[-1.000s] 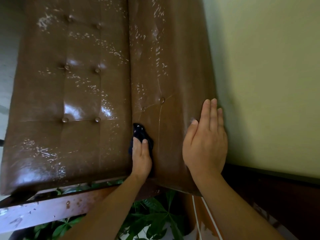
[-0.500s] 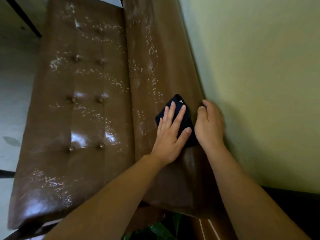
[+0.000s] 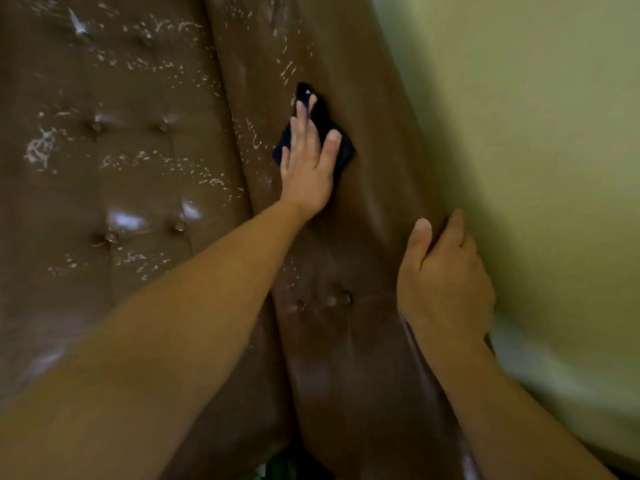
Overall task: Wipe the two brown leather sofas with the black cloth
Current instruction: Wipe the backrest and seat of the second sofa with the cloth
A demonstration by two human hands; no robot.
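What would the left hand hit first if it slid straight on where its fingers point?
Nothing solid, it seems: the left hand on the black cloth would only cross more sofa backrest with white flecks.

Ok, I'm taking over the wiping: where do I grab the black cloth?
Pinch the free right corner of the black cloth, coming from the right: it lies flat on the backrest, left half under the flat left hand.

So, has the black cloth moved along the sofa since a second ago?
Yes. The black cloth went from the seat crease, short of the button, up the backrest and past that button, away from the person.
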